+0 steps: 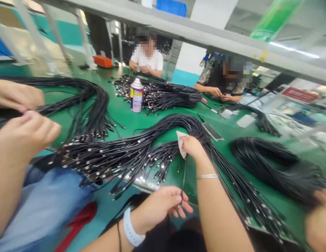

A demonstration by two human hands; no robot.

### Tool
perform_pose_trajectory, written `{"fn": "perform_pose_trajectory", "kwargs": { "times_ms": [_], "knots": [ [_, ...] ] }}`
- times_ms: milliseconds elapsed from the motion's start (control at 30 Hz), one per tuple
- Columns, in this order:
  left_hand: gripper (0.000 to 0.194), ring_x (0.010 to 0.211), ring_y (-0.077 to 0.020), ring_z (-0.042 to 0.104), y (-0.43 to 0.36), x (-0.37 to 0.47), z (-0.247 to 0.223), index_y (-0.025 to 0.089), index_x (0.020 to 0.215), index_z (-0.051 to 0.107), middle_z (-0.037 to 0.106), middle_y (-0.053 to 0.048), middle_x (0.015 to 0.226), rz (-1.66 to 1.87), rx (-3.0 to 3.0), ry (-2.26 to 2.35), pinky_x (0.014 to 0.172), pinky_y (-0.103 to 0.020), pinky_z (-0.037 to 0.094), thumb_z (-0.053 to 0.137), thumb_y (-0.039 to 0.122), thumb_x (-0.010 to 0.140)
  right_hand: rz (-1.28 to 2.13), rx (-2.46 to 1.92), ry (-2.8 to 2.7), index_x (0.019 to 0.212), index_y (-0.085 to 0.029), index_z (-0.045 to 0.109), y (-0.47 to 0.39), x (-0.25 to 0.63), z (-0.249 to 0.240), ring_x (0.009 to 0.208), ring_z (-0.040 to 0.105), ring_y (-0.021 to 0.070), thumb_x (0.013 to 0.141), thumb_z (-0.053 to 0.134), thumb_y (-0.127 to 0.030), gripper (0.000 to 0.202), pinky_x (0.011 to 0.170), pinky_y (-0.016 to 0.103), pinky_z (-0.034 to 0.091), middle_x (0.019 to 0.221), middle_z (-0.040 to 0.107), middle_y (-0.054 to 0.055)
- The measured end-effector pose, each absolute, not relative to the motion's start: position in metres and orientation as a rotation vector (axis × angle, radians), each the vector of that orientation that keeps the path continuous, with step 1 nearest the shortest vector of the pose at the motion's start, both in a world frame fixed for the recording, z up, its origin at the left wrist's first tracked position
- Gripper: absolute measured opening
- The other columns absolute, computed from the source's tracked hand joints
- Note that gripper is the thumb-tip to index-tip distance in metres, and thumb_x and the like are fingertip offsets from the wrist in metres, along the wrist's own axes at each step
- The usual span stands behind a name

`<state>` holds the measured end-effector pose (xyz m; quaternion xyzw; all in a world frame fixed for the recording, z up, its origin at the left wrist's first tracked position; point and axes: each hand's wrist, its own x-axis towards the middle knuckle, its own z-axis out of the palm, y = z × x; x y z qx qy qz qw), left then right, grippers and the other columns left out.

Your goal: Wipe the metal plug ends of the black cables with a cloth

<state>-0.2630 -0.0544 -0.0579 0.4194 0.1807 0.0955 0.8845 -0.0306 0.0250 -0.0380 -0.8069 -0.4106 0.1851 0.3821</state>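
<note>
My left hand (165,204), with a pale blue watch band on its wrist, pinches the end of a thin black cable (184,178) near the table's front edge. Farther up that cable, my right hand (191,145) is closed on a white cloth (181,143), and the cable runs down from it. Beneath and behind my right hand lies a large bundle of black cables (141,134), its many connector ends fanned out to the left. More of the bundle's strands stretch toward the lower right, past my right forearm.
A spray can (136,96) stands behind the bundle, and a phone (212,131) lies right of it. Other cable bundles (270,164) are at right, left and back. A person's hands (28,129) work at left; two people sit opposite, beneath a shelf beam (178,29).
</note>
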Motion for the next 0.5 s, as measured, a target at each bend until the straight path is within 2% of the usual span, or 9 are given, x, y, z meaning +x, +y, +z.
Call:
{"fn": "perform_pose_trajectory", "kwargs": {
  "times_ms": [100,167,333,500],
  "knots": [
    [0.023,0.062,-0.0111,0.059,-0.037,-0.274,-0.045,0.01,0.089,0.062,0.071,-0.013,0.084,0.185,0.823,0.303,0.062,-0.022,0.044,0.056,0.032,0.085,0.532,-1.972,-0.931,0.065,-0.014,0.06,-0.006,-0.017,-0.036,0.052,0.055,0.0121,0.088,0.057,-0.034,0.031,0.056,0.027,0.047,0.059,0.06,0.0],
    [0.02,0.061,-0.0106,0.057,-0.026,-0.281,-0.04,0.01,0.09,0.063,0.07,-0.012,0.082,0.21,0.773,0.31,0.062,-0.022,0.045,0.056,0.028,0.087,0.548,-1.882,-0.837,0.061,-0.015,0.059,-0.037,-0.01,-0.036,0.048,0.054,0.0131,0.085,0.054,-0.038,0.034,0.053,0.027,0.045,0.054,0.059,0.002],
    [0.014,0.063,-0.0102,0.056,-0.008,-0.284,-0.041,0.012,0.093,0.064,0.069,-0.009,0.081,0.295,0.642,0.307,0.061,-0.02,0.044,0.057,0.022,0.087,0.506,-1.654,-0.638,0.067,-0.017,0.054,-0.086,-0.011,-0.039,0.051,0.05,0.0122,0.075,0.053,-0.045,0.029,0.051,0.026,0.042,0.061,0.056,0.001],
    [0.014,0.067,-0.011,0.054,-0.004,-0.255,-0.021,0.013,0.095,0.065,0.064,-0.005,0.078,0.395,0.628,0.204,0.061,-0.021,0.043,0.06,0.023,0.086,0.525,-1.585,-0.643,0.064,-0.019,0.05,-0.049,-0.052,-0.052,0.054,0.051,0.0128,0.078,0.045,-0.038,0.024,0.053,0.026,0.043,0.063,0.056,0.002]
  ]
}}
